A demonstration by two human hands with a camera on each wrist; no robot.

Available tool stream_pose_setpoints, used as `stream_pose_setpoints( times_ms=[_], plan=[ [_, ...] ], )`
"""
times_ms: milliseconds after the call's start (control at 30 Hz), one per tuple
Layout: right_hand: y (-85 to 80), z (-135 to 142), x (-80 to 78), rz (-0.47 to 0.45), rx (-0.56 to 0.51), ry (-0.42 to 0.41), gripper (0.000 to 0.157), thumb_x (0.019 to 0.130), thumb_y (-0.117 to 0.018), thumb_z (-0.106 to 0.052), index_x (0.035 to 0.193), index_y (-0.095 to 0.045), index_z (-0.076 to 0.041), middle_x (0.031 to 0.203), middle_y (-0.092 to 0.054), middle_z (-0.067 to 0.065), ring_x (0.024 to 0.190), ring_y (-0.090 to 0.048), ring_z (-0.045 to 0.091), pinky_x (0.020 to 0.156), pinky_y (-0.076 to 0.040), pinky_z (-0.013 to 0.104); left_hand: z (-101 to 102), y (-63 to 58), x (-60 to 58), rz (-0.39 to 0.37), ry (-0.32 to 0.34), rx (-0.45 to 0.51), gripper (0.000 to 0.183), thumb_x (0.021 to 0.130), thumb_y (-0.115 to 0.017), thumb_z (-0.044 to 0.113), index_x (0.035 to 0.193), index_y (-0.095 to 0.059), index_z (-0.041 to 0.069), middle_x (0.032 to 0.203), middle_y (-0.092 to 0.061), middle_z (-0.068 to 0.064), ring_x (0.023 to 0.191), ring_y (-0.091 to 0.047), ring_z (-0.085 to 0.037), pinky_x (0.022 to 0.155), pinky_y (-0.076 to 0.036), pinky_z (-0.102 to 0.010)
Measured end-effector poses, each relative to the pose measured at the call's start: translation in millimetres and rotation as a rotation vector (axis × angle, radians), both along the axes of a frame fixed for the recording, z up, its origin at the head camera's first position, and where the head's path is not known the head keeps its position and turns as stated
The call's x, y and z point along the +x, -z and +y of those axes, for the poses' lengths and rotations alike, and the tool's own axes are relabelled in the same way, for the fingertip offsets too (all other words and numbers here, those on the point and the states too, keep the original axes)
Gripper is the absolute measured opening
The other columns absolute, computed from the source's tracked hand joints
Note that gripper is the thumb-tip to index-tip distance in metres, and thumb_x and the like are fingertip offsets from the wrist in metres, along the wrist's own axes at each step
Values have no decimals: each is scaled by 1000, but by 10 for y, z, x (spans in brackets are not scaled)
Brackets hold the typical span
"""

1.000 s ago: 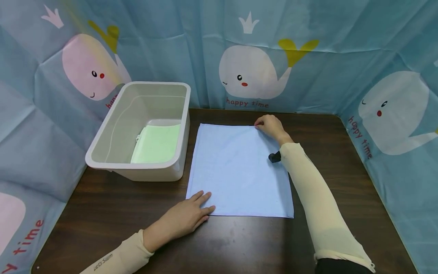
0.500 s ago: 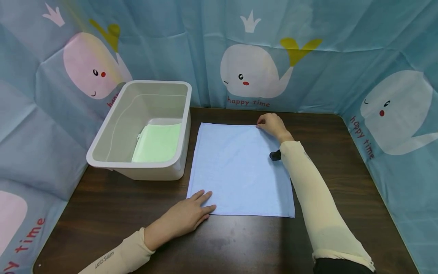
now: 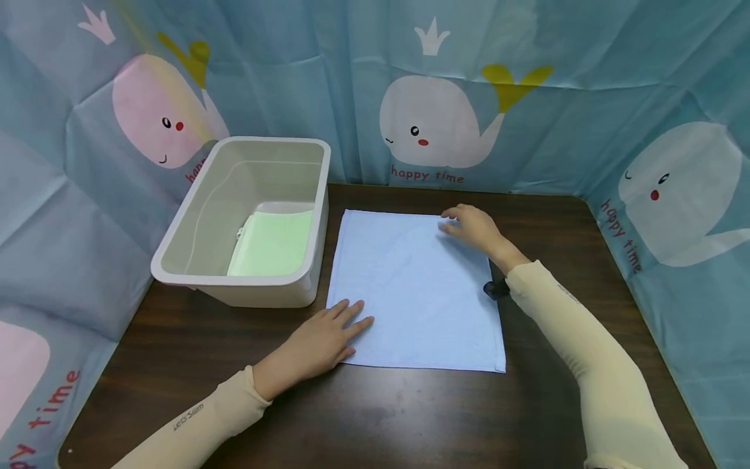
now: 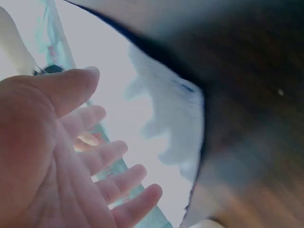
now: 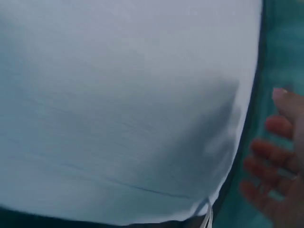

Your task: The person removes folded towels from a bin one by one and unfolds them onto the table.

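Note:
A light blue square cloth [image 3: 410,293] lies flat on the dark table. Over its near left corner is my left hand [image 3: 319,339], fingers spread; in the left wrist view the hand [image 4: 61,147] casts a finger-shaped shadow on the cloth [image 4: 114,52], so it appears slightly raised. My right hand [image 3: 476,229] hovers by the far right corner, fingers loosely extended and holding nothing. The right wrist view shows that hand [image 5: 280,161] apart from the cloth [image 5: 118,95], with its shadow falling on the fabric.
Left of the cloth stands a pale grey plastic bin [image 3: 234,281]. A flat light green cloth [image 3: 272,244] lies in it. Blue whale-print curtains [image 3: 328,85] hang behind and at both sides of the brown wooden table [image 3: 410,423].
My right hand has let go of the cloth's far edge and lifted off, its forearm swinging to the right. My left hand has moved up slightly along the cloth's left side.

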State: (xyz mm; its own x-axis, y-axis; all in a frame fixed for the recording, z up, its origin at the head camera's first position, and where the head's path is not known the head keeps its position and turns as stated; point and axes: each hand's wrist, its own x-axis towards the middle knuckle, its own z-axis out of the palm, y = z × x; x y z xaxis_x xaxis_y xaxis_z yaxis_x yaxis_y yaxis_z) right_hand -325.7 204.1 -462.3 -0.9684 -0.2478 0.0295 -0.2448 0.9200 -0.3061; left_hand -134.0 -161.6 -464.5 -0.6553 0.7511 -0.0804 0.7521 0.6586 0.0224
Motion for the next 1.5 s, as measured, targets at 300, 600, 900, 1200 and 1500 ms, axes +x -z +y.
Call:
stream_pose_setpoints(
  times_ms=[300, 600, 900, 1200, 1500],
  plan=[
    [71, 88, 568, -192, 257, -64, 99, 77, -55, -72, 151, -21, -17, 157, -20, 20, 144, -21, 41, 111, -22, 64, -93, 72, -31, -65, -125, 0, 74, 89, -57, 48, 147, -32, 10, 156, -28, -15, 142, -31, -37, 111, -35, -49],
    [194, 357, 561, -246, 193, -89, 103, 74, -56, -74, 153, -14, -22, 161, -6, 13, 148, -8, 37, 114, -12, 63, -67, 128, -41, -87, -148, -9, 74, 91, -53, 50, 149, -27, 10, 158, -22, -13, 145, -24, -35, 113, -30, -52],
    [236, 557, 528, -265, 207, -64, 105, 72, -56, -76, 153, -11, -26, 162, -4, 11, 148, -6, 36, 113, -11, 63, 6, 181, -105, -77, -131, 8, 76, 91, -52, 52, 150, -25, 12, 159, -21, -10, 146, -22, -34, 113, -29, -52],
    [243, 707, 487, -248, 185, -55, 107, 69, -60, -76, 152, -14, -27, 162, -6, 8, 149, -7, 34, 113, -9, 64, 56, 201, -114, -79, -116, 7, 75, 92, -51, 52, 150, -26, 12, 159, -22, -10, 146, -22, -33, 114, -29, -52],
    [210, 750, 481, -228, 151, -49, 106, 69, -65, -72, 152, -18, -26, 161, -8, 9, 148, -7, 36, 113, -8, 65, 102, 188, -127, -80, -105, 26, 75, 91, -51, 52, 150, -26, 12, 159, -21, -10, 146, -23, -33, 114, -28, -52]
  ],
)
